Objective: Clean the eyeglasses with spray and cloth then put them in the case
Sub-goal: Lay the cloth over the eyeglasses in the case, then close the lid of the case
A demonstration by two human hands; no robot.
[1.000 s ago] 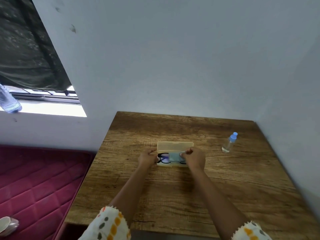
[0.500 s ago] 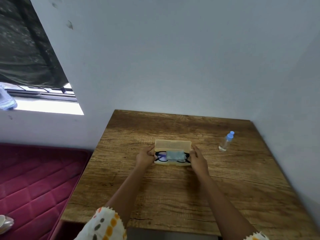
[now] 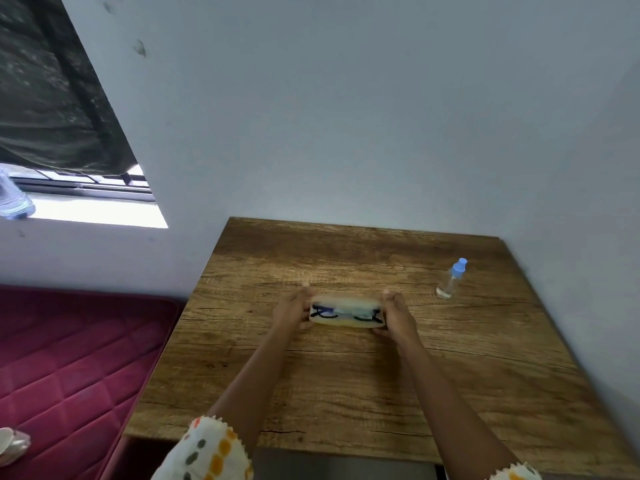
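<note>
A pale yellow translucent glasses case [image 3: 347, 321] lies in the middle of the wooden table [image 3: 346, 393]. Its lid is folded down over the base. Through it show black-framed eyeglasses [image 3: 325, 313] and a light blue cloth [image 3: 353, 310]. My left hand [image 3: 292, 308] grips the case's left end and my right hand [image 3: 394, 313] grips its right end. A small clear spray bottle [image 3: 451, 279] with a blue cap stands upright at the right, apart from both hands.
The table stands in a corner, with a grey wall [image 3: 346, 116] behind and to its right. A red quilted mattress [image 3: 69, 358] lies to the left. A plastic bottle [image 3: 12, 199] sits on the window sill at far left.
The case lid, standing open before, has come down over the glasses and cloth. Both hands have shifted to the ends of the case.
</note>
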